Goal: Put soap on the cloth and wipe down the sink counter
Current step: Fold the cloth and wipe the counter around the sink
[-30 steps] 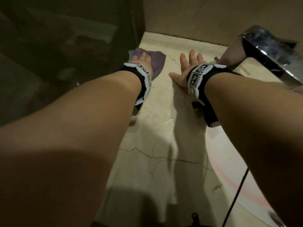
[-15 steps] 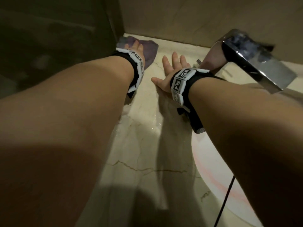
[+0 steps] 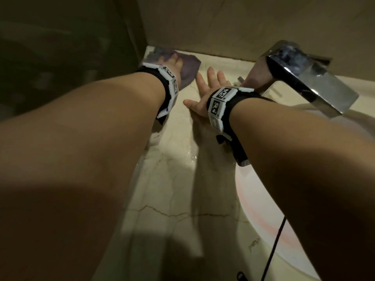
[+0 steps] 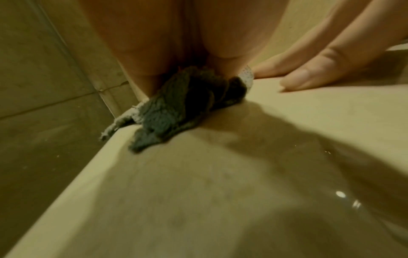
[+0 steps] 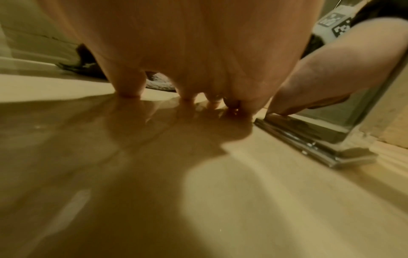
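Looking down from the head view, I count two hands, one cloth and one faucet: my left hand [image 3: 176, 62] presses the purple cloth [image 3: 189, 67] flat into the back corner of the cracked, marble-like counter [image 3: 178, 179], my right hand [image 3: 205, 92] lies spread and empty beside it, near the angular chrome faucet [image 3: 308, 78]. From the left wrist, the cloth [image 4: 183, 104] shows knitted, crumpled, with frayed pale edging at the counter's edge. From the right wrist, fingertips [image 5: 130, 87] rest straight on the glossy wet surface.
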`<state>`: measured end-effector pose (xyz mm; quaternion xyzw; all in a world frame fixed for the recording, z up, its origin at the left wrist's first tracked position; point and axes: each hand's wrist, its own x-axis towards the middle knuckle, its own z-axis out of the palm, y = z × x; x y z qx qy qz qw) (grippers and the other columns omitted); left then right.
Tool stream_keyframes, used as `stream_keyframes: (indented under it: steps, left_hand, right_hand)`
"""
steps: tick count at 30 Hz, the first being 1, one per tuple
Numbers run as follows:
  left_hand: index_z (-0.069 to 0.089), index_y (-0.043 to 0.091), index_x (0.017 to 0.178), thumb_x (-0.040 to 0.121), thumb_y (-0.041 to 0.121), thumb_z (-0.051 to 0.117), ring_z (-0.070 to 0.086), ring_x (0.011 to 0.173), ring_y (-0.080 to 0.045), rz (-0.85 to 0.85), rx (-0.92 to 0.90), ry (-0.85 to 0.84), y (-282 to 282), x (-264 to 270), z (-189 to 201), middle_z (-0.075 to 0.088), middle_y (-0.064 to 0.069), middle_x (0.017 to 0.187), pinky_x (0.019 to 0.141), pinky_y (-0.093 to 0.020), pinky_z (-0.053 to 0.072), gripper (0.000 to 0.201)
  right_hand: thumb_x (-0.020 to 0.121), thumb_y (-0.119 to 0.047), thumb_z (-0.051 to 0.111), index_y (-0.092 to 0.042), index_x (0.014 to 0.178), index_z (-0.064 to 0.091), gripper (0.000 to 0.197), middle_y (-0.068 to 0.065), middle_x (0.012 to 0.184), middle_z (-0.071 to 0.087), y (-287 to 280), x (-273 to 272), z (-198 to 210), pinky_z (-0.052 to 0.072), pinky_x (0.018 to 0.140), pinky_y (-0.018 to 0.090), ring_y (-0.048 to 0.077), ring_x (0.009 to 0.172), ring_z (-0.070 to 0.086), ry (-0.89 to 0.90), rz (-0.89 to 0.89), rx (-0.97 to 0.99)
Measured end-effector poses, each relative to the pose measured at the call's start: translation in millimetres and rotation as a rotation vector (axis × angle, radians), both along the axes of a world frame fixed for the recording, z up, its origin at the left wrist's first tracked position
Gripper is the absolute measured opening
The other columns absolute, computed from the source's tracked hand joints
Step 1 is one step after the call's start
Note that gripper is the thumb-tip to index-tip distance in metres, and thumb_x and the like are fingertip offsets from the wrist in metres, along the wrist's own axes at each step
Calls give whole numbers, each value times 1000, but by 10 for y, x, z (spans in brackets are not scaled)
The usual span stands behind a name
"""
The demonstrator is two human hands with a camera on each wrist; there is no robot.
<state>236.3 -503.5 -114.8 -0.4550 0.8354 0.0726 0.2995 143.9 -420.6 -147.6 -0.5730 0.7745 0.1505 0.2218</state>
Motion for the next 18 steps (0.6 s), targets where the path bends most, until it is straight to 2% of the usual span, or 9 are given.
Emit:
stream_keyframes:
  steps: [4,7,10,14,16,18]
  left_hand:
    - [-5,12,153,89,28,57,-3,149,-31,42,44,-3,160,124,-40,-11,-5,161,119,-46,4,91]
    - [-3,15,153,92,30,51,0,149,-31,20,5,20,280,233,-81,-8,-2,162,120,-48,2,82]
    - [-4,13,153,96,33,43,-1,149,-32,80,49,61,378,321,-95,-9,-4,162,121,-46,2,76]
    - [-3,13,153,96,51,29,-1,149,-31,109,45,108,413,367,-82,-8,-4,162,120,-44,1,75]
    - [-3,14,153,95,52,33,-2,149,-31,112,42,90,372,346,-78,-8,-3,162,120,-45,0,78]
    - [-5,12,152,94,39,46,-4,149,-30,108,56,57,330,321,-36,-11,-5,162,120,-44,0,82]
  right_hand:
    - [82,-76,23,-29,149,-14,90,3,159,-18,-31,14,6,1,119,49,29,147,-10,42,16,25]
    - [82,-75,24,-28,149,-12,90,2,159,-17,-36,34,-3,3,119,51,30,147,-10,55,4,33]
    - [82,-74,26,-28,150,-10,90,2,159,-15,-33,47,17,4,119,52,30,147,-9,47,-2,29]
    - [82,-74,26,-28,150,-10,90,2,159,-16,-30,35,42,5,119,51,30,147,-9,49,0,32]
    - [84,-73,25,-27,150,-10,88,2,159,-16,-17,35,38,4,119,51,30,147,-10,46,-1,27]
    - [84,-73,24,-28,150,-11,87,3,159,-17,-8,35,35,1,119,50,30,147,-11,30,-3,26]
